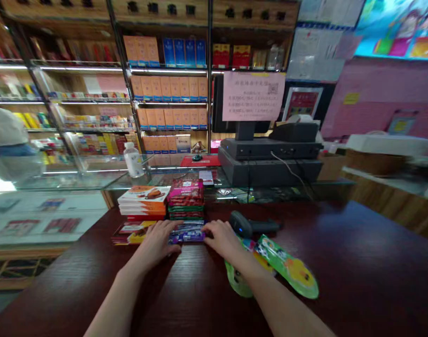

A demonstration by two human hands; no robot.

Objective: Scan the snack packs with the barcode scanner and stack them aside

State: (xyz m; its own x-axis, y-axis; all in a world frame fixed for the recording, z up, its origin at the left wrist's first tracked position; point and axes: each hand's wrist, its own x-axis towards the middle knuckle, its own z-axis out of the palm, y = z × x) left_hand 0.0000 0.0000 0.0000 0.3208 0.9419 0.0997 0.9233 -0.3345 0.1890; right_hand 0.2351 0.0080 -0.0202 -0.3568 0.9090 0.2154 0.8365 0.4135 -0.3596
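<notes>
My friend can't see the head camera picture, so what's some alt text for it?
A left hand and a right hand touch purple packets on a dark counter. Stacked boxes and pink packs sit beyond; a barcode scanner and green packages lie to the right. Behind are a till and shelves.

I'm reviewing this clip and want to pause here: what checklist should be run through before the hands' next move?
1. Left hand at the left end of the purple packets: ok.
2. Right hand at their right end: ok, fingertips on it.
3. Grip firm enough to lift: cannot tell.
4. Pink-topped stack behind them standing without toppling: ok.
5. Right forearm clear of the green packages: not ok, it crosses over one.
6. Scanner out of both hands, on the counter: ok.
</notes>
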